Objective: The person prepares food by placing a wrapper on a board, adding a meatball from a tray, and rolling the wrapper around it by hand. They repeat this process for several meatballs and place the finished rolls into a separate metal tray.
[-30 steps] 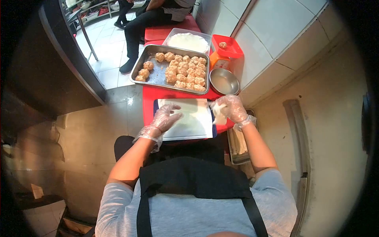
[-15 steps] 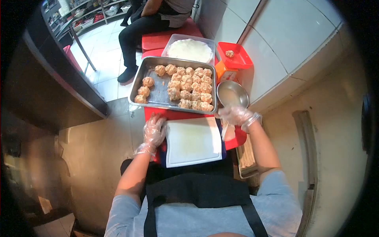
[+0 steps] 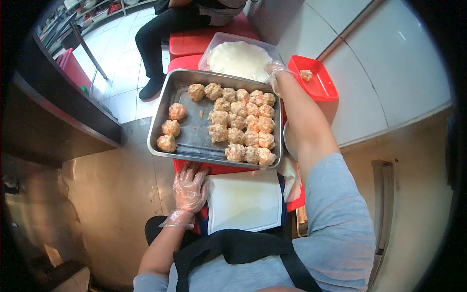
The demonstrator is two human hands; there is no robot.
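My left hand (image 3: 190, 190), in a clear plastic glove, lies open and flat beside the white cutting board (image 3: 245, 202), fingers on the red surface. My gloved right hand (image 3: 277, 73) reaches past the tray to the right edge of a pale round dough-like mass (image 3: 238, 59) in a clear plastic container (image 3: 206, 51). Its fingertips are too small and blurred to show a grip. Between my hands and that container sits a metal tray (image 3: 214, 159) with rows of lumpy orange-flecked meatballs (image 3: 236, 121). Three more stand along its left side.
A red scale pan (image 3: 325, 87) at the right wall holds one meatball (image 3: 306, 75). My right arm mostly hides a metal bowl (image 3: 290, 141). A pale cloth (image 3: 292, 182) hangs beside the board. A seated person's leg (image 3: 152, 53) is at the back left.
My right hand has moved from near the metal bowl forward to the dough container. My left hand stays beside the board. The view has shifted, bringing the tray closer.
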